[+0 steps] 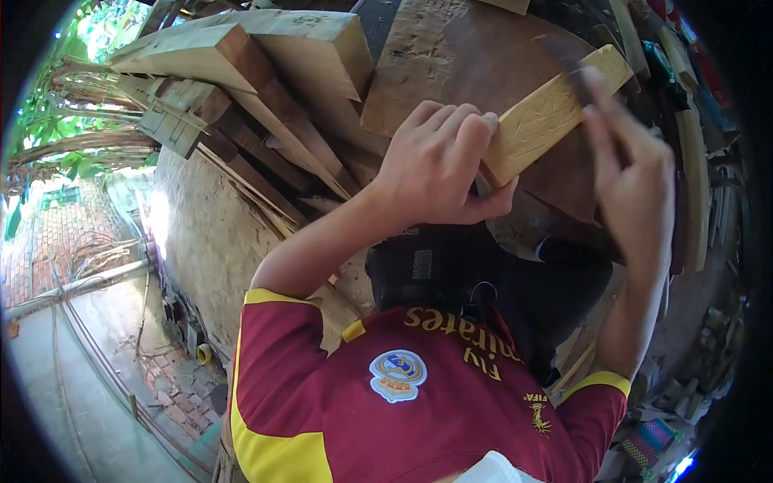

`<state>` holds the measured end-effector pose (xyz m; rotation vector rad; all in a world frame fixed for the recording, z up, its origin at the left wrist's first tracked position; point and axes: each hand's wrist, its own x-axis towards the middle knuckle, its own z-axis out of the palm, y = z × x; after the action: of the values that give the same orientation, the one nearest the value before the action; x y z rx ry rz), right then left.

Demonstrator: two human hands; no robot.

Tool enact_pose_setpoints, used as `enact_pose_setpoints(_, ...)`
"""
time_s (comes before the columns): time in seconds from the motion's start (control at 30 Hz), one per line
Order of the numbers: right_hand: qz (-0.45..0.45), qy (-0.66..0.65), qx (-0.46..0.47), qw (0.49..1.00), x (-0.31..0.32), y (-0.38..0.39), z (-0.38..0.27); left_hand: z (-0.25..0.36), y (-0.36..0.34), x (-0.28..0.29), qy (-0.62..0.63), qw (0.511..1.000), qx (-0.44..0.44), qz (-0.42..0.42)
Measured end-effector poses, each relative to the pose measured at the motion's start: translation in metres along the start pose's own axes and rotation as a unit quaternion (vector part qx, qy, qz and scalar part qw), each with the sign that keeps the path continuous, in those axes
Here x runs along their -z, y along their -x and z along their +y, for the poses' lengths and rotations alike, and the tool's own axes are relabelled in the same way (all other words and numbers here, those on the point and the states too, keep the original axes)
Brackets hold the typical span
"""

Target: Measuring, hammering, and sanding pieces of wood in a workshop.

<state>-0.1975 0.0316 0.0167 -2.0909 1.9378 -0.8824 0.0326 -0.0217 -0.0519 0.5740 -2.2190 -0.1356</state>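
Note:
A pale yellow wooden block, with thin curved lines on its upper face, slants up to the right in front of me. My left hand is closed round its near left end, thumb below and fingers along the side. Over the block's far half, my right hand is closed on a dark, narrow tool that crosses the wood. Motion smears the tool and the fingers, so its exact kind cannot be told. Beneath the block is a broad brown wooden surface.
Thick timber beams lean at the upper left beside a worn plastered wall. Upright planks stand along the right, with wood scraps and a woven coloured bag lower down. Broken bricks lie at the lower left.

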Motion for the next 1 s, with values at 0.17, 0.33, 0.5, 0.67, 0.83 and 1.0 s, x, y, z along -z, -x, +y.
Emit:
enact_pose_setpoints(0.17,-0.038,-0.005,0.062,0.997,0.0,0.011,-0.012,-0.004,0.007,-0.006,0.011,1.0,-0.009,0.007)
enact_pose_setpoints(0.33,0.117,0.141,0.046,0.982,-0.002,-0.001,0.038,-0.005,0.008,-0.009,0.014,1.0,-0.013,0.009)
enact_pose_setpoints(0.5,-0.044,0.047,0.054,0.996,-0.002,0.052,-0.03,-0.004,0.005,-0.007,0.028,0.999,-0.01,0.016)
enact_pose_setpoints(0.67,0.112,0.181,0.079,0.974,0.004,0.017,0.032,-0.002,0.001,-0.01,0.01,1.0,-0.015,0.009)
enact_pose_setpoints(0.83,0.012,0.215,0.141,0.966,-0.008,0.058,-0.014,-0.003,0.006,-0.013,0.018,0.999,0.0,0.042)
enact_pose_setpoints(1.0,0.117,0.227,0.063,0.965,0.011,0.016,0.042,0.003,0.001,-0.018,-0.003,0.999,-0.013,0.05)
